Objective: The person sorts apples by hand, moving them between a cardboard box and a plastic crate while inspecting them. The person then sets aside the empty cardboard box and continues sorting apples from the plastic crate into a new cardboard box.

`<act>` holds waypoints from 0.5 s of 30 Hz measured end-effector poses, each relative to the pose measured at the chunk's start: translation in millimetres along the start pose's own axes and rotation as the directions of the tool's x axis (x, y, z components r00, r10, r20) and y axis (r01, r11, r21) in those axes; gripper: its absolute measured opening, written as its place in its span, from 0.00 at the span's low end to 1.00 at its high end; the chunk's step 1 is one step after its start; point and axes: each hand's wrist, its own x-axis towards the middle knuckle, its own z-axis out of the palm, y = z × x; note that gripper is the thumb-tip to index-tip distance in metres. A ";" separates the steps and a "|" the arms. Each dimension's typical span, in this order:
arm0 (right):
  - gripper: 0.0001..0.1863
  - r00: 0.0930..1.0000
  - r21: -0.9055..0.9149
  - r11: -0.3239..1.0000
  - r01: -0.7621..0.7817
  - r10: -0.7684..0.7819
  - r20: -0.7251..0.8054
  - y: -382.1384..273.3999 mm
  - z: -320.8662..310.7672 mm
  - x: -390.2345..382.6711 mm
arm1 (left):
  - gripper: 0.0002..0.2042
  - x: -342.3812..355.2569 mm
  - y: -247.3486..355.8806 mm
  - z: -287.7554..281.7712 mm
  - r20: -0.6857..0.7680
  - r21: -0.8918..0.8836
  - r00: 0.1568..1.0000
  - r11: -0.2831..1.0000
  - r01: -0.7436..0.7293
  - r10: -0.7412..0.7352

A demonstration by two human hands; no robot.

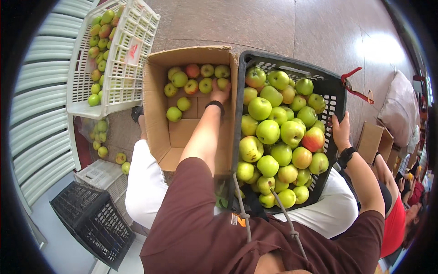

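An open cardboard box [157, 98] stands before me with several green and reddish apples [179, 79] on its bottom, mostly along the far side. Inside it, my left hand [220, 93] is closed around a green apple [223, 83] near the far right corner. Beside the box, a black plastic crate [292, 66] rests tilted against my lap, heaped with mostly green apples [267, 131]; a few are blushed red. Its right rim is in the grip of my right hand [341, 132], whose fingers are partly hidden behind the crate wall.
A white crate of apples [130, 50] stands far left, with more apples in a bag [98, 130] below it. Left of my leg are a white crate [102, 176] and a black crate [93, 223]. A red-handled tool [358, 86] is by the crate; other people sit at right.
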 end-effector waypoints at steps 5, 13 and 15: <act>0.15 0.999 0.039 0.998 0.047 -0.048 0.011 -19.7 -3.0 -3.8 | 0.36 -27.6 15.0 -16.6 -0.061 0.113 0.992 0.988 -0.101 0.109; 0.18 0.998 -0.103 0.994 0.031 -0.036 -0.052 -5.0 -13.2 -4.8 | 0.36 -32.3 7.7 -13.9 0.012 -0.059 0.992 0.990 -0.126 0.127; 0.20 0.999 -0.035 0.999 0.035 -0.035 -0.021 -33.1 2.8 -4.0 | 0.37 -15.2 -36.6 -44.8 -0.112 -0.170 0.973 0.961 -0.216 0.199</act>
